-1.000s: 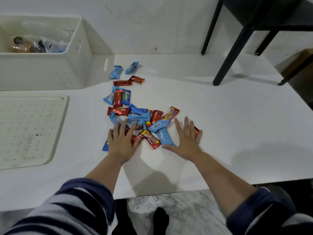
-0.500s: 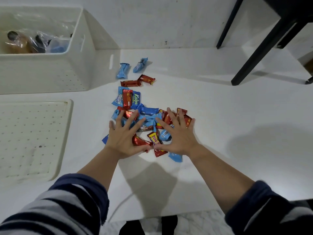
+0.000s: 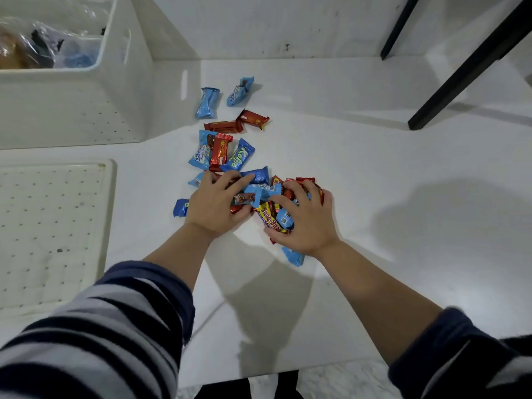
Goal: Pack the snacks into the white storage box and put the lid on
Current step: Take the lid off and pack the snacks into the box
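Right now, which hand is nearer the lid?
Left. The left hand rests on the snack pile, just right of the lid; the right hand lies farther right across the pile.

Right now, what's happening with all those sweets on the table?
A person is gathering a heap of small blue and red wrapped snacks on the white table, left hand and right hand curled round it from either side. A few packets lie loose beyond. The white plastic storage box, some bags inside, stands open; its perforated white lid lies flat nearby.
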